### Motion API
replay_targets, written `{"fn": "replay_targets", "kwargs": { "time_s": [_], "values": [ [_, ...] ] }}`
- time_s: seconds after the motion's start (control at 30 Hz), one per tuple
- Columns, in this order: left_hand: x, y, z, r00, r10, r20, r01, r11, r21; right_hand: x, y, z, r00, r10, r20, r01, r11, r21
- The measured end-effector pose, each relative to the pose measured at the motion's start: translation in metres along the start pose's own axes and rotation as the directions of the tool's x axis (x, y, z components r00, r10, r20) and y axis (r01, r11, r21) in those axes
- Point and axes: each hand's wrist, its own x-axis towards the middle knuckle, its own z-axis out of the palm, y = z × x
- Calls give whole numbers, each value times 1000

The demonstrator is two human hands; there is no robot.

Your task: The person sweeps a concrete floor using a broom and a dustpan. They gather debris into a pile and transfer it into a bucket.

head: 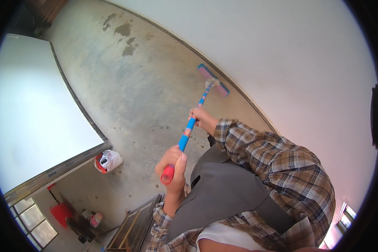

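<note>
A push broom with a blue patterned handle [186,136] runs up and away from my body. Around its upper end, just behind the red end cap [167,175], my left hand [174,163] is closed. Farther down the same handle, my right hand [202,117] grips it. The pink broom head [221,89] with blue bristles rests on the concrete floor [151,94], close to the base of the white wall. Something whitish and crumpled, maybe cloth or plastic, is wrapped where handle and head meet [211,82].
Dark wet-looking patches [123,30] mark the far floor. A white wall [271,56] with a dark base strip runs along the right. At left, another white wall [44,110] ends near a white plastic bag [111,160]. A red dustpan or shovel [61,214] and a dark wooden panel [130,225] are lower down.
</note>
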Motion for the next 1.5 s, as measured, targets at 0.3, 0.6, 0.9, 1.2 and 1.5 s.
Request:
{"fn": "replay_targets", "kwargs": {
  "time_s": [0.3, 0.6, 0.9, 1.2, 1.5],
  "values": [
    [70, -38, 6, 934, -142, -329, 154, 988, 12, 113, -25, 34, 973, -67, 222, 137, 939, -317],
    [-14, 48, -22, 978, 45, -203, -20, 993, 120, -55, 28, 78, 984, 124, 129, -118, 992, -52],
    [-61, -51, -38, 990, -129, -50, 124, 987, -98, 36, 79, -31, 1000, 1, 2, 0, 999, -47],
    [-108, 39, -143, 982, 34, -188, 31, 942, 335, -42, 232, 132, 892, 293, 345, -320, 947, 23],
    [-130, 70, -159, 866, 259, -427, -111, 933, 341, -87, 215, 163, 892, 267, 364, -116, 915, -386]
  ]
}}
